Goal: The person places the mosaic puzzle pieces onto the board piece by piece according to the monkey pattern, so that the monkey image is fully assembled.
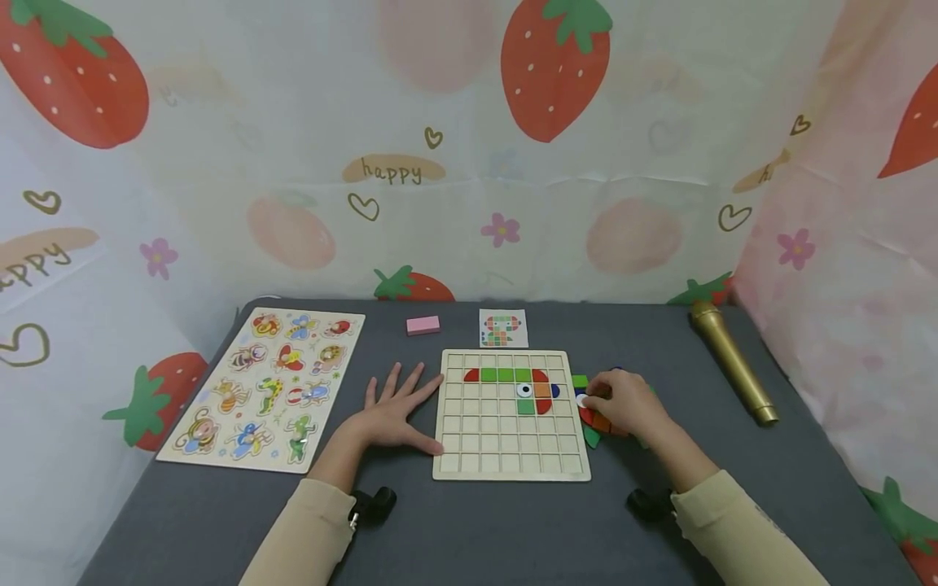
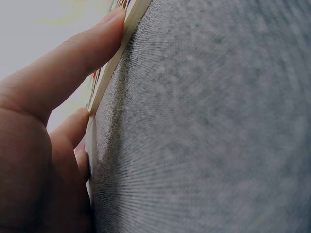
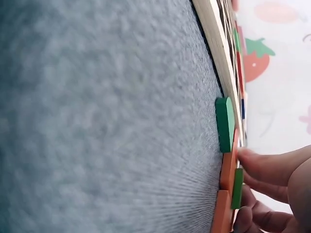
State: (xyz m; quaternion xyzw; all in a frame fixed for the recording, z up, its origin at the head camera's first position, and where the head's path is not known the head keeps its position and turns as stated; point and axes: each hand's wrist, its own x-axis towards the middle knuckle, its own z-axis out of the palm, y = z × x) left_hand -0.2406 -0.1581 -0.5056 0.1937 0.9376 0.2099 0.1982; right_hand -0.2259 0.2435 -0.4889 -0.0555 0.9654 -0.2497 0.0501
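Observation:
A pale wooden grid board lies flat, with coloured tiles forming a partial figure in its upper half. Green square tiles run along the top, and a round eye tile sits under them. My left hand spreads its fingers, with the thumb and index fingertip touching the board's left edge. Beyond the right edge, my right hand is over loose tiles, its bent fingertips right at a white round tile; I cannot tell whether it grips this. Green and orange tiles show beside the fingers.
Behind the board lie a small pattern card and a pink block. A sticker-like picture board with cartoon insects is on the left. A gold cylinder lies at the right. Printed curtains enclose the grey table.

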